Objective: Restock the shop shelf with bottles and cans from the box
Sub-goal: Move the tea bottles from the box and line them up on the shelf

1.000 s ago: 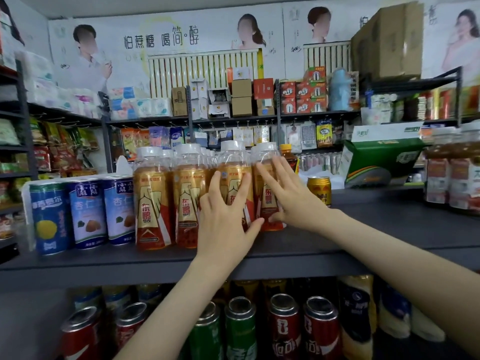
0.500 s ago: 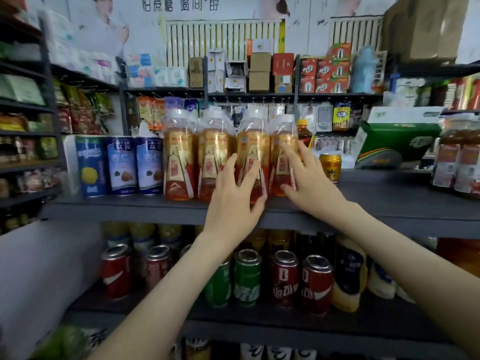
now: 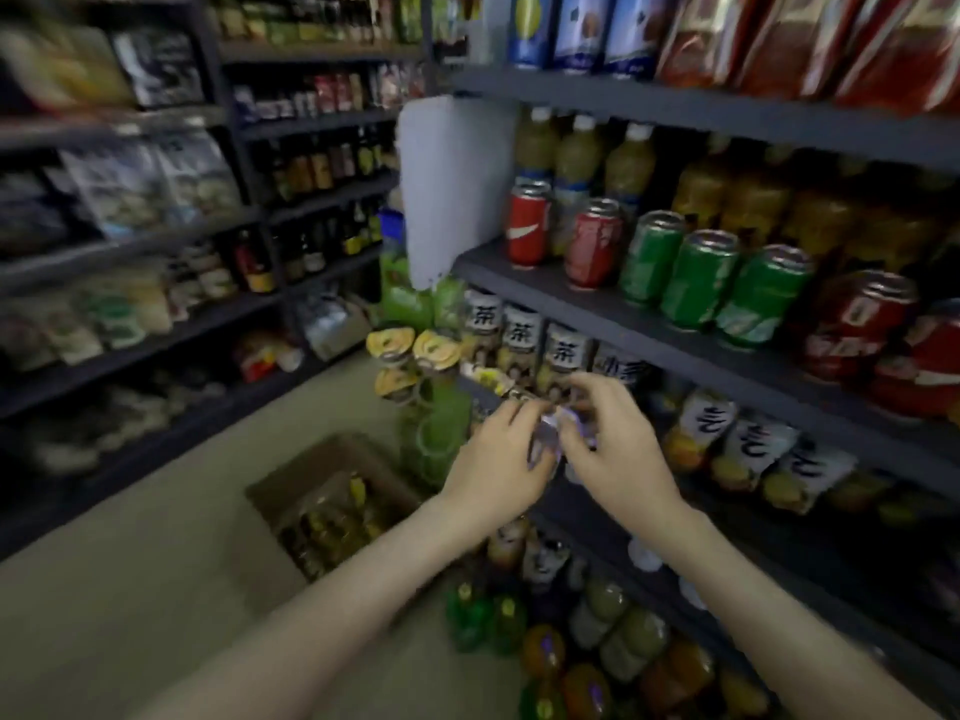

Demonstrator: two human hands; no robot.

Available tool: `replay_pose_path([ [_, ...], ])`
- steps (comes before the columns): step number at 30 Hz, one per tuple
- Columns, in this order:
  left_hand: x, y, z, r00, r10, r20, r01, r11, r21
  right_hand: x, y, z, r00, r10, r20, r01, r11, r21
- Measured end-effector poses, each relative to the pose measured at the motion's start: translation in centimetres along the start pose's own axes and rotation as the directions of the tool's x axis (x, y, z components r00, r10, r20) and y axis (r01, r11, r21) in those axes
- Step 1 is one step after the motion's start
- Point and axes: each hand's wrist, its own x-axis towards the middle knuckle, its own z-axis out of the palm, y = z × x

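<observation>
The box lay below-left; left hand nearer than right hand; both half-curled, any hold indiscernible.

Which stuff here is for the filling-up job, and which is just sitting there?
For the job: box of bottles on the floor; drinks shelf; left hand and right hand pinching a small pale thing.
Just there: snack racks across the aisle; white panel.

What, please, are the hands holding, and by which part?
Left hand and right hand pinch a small pale item from either side; too blurred to identify.
</observation>
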Motion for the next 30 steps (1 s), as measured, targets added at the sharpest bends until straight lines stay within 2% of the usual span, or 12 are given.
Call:
replay_pose_path([
  [4,-6.5,-7.8,-0.8,0.957,-0.273,0.102,0.270,0.962,0.046,-1.0,-1.5,9.3,0.962,0.016,0.271,-0.045,0.994,0.102],
  [9,-10.7,-17.0,-3.2,0.876,-0.472,0.099,0.465,0.881,0.087,0.2,-3.8,19.1,0.877,0.046,0.478,-0.122,0.984,0.131],
  [13,-10.9,-24.2,-4.1,0.829,-0.542,0.138,0.534,0.840,0.095,2.3,-4.2,26.7,0.840,0.137,0.526,-0.232,0.965,0.119],
  [20,-7.8,-34.9,-5.6,0.787,-0.578,0.214,0.560,0.816,0.144,5.7,-5.2,37.8,0.770,0.243,0.590,-0.370,0.923,0.104],
  [25,-6.6,-40.1,-5.3,0.698,-0.655,0.289,0.616,0.755,0.225,7.1,-4.5,41.8,0.730,0.316,0.606,-0.456,0.885,0.089],
  [30,-5.6,-45.6,-4.4,0.589,-0.729,0.349,0.696,0.677,0.239,9.2,-1.0,45.4,0.650,0.400,0.647,-0.521,0.853,-0.004],
])
